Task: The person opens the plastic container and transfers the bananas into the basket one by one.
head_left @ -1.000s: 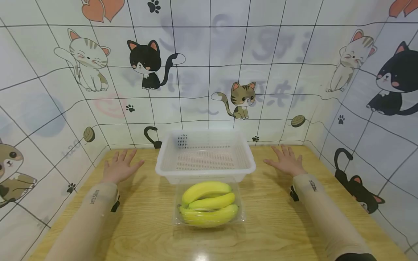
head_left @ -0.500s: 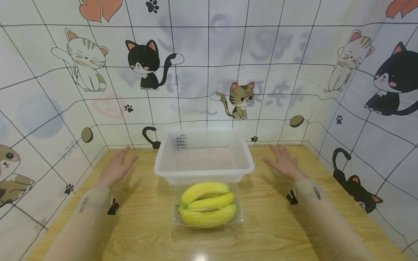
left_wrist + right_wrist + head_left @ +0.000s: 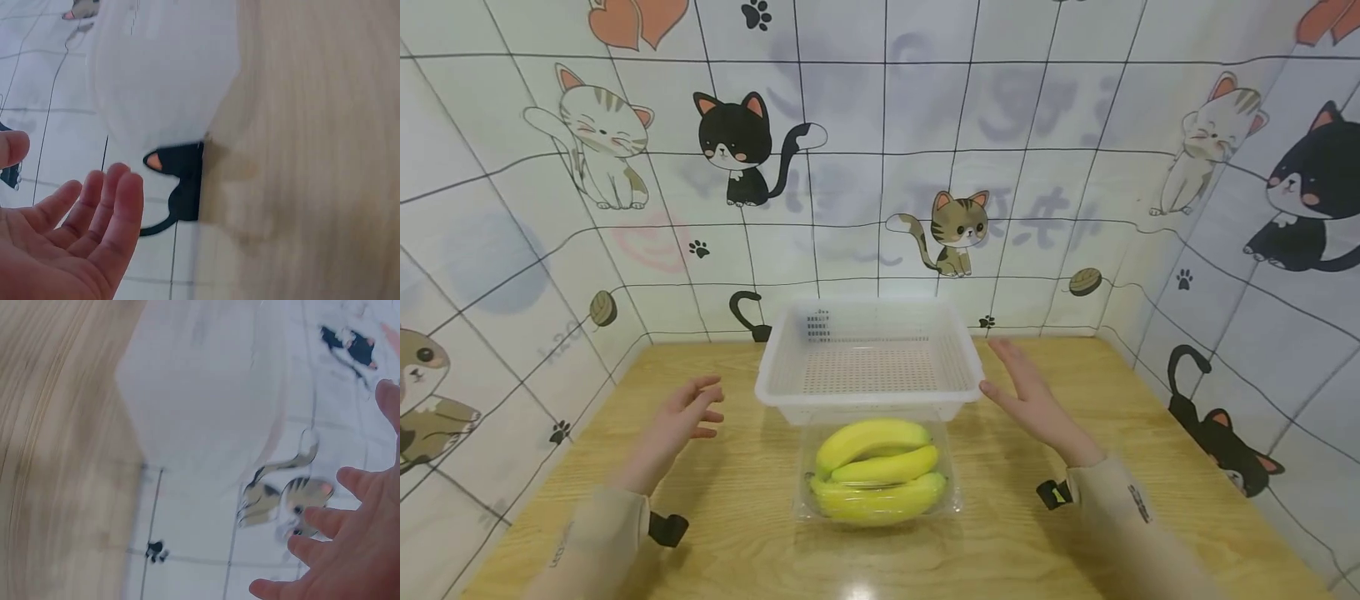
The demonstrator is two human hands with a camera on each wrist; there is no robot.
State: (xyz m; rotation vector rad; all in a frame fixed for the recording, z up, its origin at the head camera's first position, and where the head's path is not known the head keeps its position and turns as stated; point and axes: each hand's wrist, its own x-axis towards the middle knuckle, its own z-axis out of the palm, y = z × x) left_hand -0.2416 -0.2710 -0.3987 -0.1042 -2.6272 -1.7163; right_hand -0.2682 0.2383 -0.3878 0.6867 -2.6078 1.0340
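A white perforated plastic basket point(image 3: 871, 398) stands at the back middle of the wooden table. In front of it lies a clear wrapped pack of yellow bananas point(image 3: 880, 471). My left hand point(image 3: 681, 417) is raised to the left of both, its fingers loosely bent and holding nothing. On the other side, my right hand point(image 3: 1033, 400) hovers beside the basket's right end, thumb near the rim; contact cannot be told. The left wrist view shows the basket's side point(image 3: 169, 69) beyond the relaxed fingers point(image 3: 119, 219). Spread fingers point(image 3: 328, 519) appear beside the basket in the right wrist view.
The wooden table point(image 3: 760, 550) meets a wall covering point(image 3: 850, 108) printed with cartoon cats and grid lines, close behind the basket. Similar covering rises along the left and right sides. Black straps point(image 3: 667, 529) sit on both wrists.
Both hands have lifted from flat on the table and moved inward toward the basket, the right one nearer to it. The left fingers have gone from spread to loosely bent. Basket and bananas stay put.
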